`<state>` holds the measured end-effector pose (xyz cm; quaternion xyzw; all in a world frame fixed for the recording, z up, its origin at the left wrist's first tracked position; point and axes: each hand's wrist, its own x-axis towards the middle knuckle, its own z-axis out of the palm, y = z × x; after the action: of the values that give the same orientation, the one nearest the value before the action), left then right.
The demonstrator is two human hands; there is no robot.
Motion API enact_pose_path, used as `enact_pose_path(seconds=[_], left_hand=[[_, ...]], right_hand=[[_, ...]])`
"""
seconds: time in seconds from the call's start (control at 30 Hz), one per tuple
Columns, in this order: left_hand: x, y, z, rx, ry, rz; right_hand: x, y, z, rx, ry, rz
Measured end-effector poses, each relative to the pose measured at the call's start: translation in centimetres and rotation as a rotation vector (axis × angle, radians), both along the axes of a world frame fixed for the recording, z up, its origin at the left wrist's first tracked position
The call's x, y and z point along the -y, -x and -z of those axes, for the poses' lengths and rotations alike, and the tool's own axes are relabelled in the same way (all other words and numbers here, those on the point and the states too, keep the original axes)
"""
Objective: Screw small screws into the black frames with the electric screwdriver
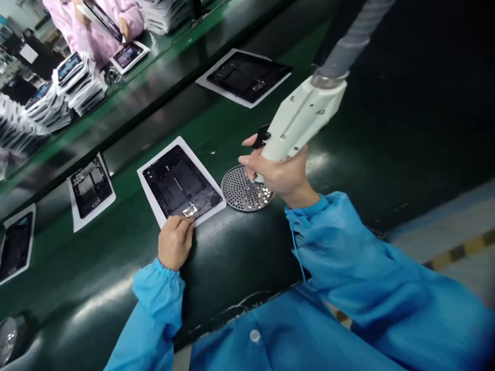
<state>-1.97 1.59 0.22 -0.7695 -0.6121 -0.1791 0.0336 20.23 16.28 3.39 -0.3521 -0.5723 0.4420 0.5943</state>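
My right hand is closed round a pale green electric screwdriver with a black lever and a grey corrugated hose. Its lower end is over a round perforated screw plate, where small shiny screws lie; the tip itself is hidden. My left hand is closed at the near edge of an open tablet housing, fingers curled beside its shiny connector parts. This housing lies on a white sheet, just left of the screw plate.
On the green bench, another tablet housing lies farther off and two more, such as this one, lie left. A round container stands at lower left. Across a raised ledge, a person in pink handles a tablet near stacked sheets.
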Motion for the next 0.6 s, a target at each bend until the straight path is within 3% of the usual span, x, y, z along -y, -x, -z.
enact_pose_path(seconds=[0.23,0.6], left_hand=[[0.02,-0.44,0.81,0.013,-0.054,0.014],[0.01,-0.1,0.41,-0.008,-0.015,0.002]], right_hand=[[0.08,0.85,0.37,-0.007,0.0,0.009],[-0.11,1.04,0.86,-0.011,-0.006,0.012]])
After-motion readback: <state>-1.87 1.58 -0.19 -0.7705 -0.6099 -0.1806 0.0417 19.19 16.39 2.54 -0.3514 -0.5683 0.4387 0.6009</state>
